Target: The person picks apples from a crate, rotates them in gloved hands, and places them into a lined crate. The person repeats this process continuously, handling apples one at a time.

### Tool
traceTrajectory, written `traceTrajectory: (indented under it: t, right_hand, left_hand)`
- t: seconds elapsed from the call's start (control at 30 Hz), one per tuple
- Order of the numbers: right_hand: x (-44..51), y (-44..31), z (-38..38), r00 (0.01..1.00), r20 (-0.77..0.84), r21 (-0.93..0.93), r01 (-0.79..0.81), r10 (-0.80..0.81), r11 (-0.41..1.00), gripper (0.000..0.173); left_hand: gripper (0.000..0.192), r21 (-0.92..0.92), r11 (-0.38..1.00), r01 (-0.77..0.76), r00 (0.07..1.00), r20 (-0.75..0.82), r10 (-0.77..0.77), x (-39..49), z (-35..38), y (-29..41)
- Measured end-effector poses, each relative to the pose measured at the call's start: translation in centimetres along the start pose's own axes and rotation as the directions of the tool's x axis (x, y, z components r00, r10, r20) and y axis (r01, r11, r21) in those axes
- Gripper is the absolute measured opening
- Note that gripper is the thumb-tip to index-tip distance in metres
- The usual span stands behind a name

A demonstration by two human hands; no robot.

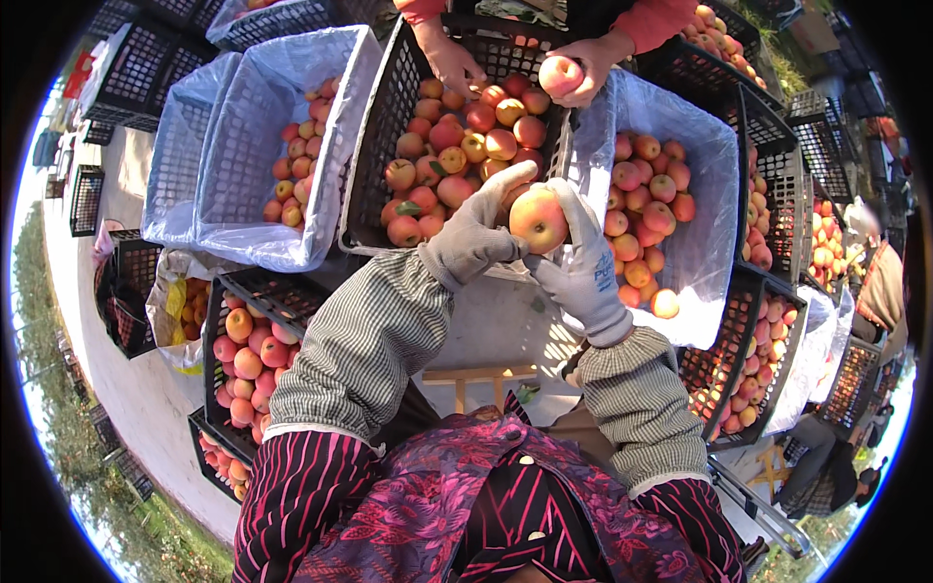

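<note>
A red-yellow apple (538,221) is between my two gloved hands, its blossom end facing up. My left hand (477,233) grips its left side, thumb along the lower edge. My right hand (587,266) closes round its right side. Behind it, near my left fingers, part of another apple shows; I cannot tell whether it is held. Both hands are over the near edge of a black plastic crate (364,167) heaped with apples. A few green leaves (408,208) lie among the fruit.
Clear-plastic-lined crates stand left (219,182) and right (711,218), both with apples. Across the central crate, another person's hands (452,62) reach in, one holding an apple (560,76). Further apple crates (251,357) are stacked at lower left. A wooden stool (479,374) is below my hands.
</note>
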State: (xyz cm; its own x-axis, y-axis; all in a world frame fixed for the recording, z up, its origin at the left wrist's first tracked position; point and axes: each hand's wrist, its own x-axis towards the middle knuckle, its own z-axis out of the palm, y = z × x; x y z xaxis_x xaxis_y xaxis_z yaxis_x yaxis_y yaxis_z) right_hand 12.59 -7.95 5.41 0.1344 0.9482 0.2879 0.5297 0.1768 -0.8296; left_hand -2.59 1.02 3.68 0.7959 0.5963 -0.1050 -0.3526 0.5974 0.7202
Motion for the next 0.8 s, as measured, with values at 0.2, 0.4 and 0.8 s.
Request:
traceTrajectory:
  t: [0.2, 0.4, 0.8]
  right_hand:
    - [0.0, 0.1, -0.8, 0.971, 0.096, 0.215, -0.236, 0.220, 0.948, 0.078]
    - [-0.8, 0.3, -1.8, 0.963, 0.089, 0.131, -0.266, 0.256, 0.955, 0.076]
    - [-1.4, 0.3, -0.6, 0.921, 0.122, 0.411, -0.387, 0.371, 0.825, 0.070]
  left_hand:
    - [0.076, 0.066, 0.990, 0.121, 0.991, -0.072, -0.116, 0.7, -0.9, -0.6]
    - [0.071, 0.024, 0.993, 0.113, 0.992, 0.046, -0.114, 1.1, -0.5, -1.5]
    - [0.054, 0.288, 0.918, 0.274, 0.961, -0.051, -0.271, 0.7, 0.4, -0.5]
